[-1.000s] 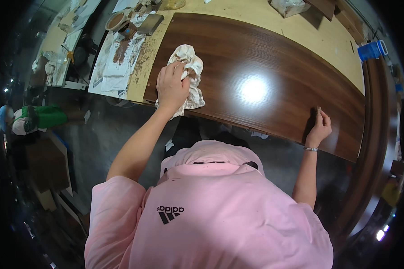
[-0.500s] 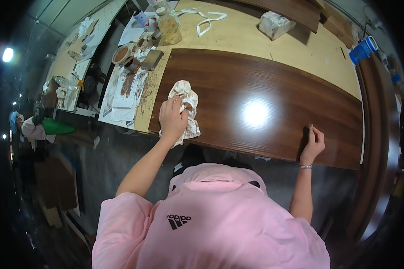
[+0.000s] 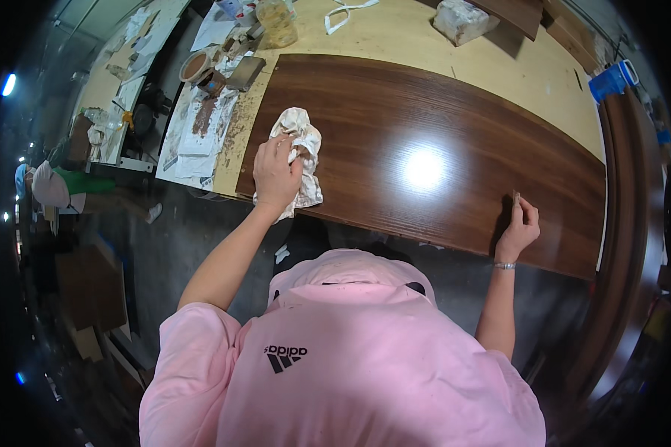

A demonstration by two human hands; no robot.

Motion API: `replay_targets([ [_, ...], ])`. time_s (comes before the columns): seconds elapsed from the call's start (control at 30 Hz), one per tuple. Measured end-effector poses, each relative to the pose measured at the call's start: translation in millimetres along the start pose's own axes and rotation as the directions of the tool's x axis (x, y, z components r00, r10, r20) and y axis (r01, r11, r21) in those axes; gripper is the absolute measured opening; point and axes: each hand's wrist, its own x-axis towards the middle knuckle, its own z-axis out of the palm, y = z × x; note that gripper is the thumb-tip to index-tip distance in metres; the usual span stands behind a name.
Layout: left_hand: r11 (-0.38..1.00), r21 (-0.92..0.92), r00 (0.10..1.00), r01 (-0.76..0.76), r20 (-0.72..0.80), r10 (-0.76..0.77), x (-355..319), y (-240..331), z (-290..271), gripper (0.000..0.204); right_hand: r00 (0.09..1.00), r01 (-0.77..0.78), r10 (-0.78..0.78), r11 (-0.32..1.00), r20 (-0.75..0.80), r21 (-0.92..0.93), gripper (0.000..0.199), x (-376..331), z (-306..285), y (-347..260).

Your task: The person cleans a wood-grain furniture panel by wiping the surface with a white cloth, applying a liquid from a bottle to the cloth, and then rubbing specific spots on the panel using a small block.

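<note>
**Both arms stretched forward, hands well apart**

The person's bare left arm reaches forward and up from a pink short sleeve, elbow slightly bent, and the left hand [image 3: 276,173] lies palm down with fingers curled and spread, pressing flat. The right arm runs almost straight forward on the other side, with a thin metal bracelet at the wrist. The right hand [image 3: 520,227] is set on its fingertips, fingers bunched together and bent, knuckles raised

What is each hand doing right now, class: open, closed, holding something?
Left hand: pressed on a white cloth on the dark wooden board, fingers gripping it.
Right hand: resting on the board's near edge, holding nothing visible.
</note>
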Motion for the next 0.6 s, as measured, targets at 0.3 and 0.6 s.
replay_targets([
  [0.3, 1.0, -0.02, 1.0, 0.005, 0.007, -0.005, -1.8, 1.3, -1.5, 0.037, 1.0, -0.022, 0.022, 1.0, -0.018, 0.009, 0.01, -2.3, -0.1, -0.3],
  [0.6, 1.0, -0.023, 1.0, -0.003, 0.008, 0.003, 1.4, -0.1, -0.3, 0.038, 1.0, -0.008, 0.008, 1.0, -0.028, 0.003, 0.009, -4.8, 0.7, -4.5],
])
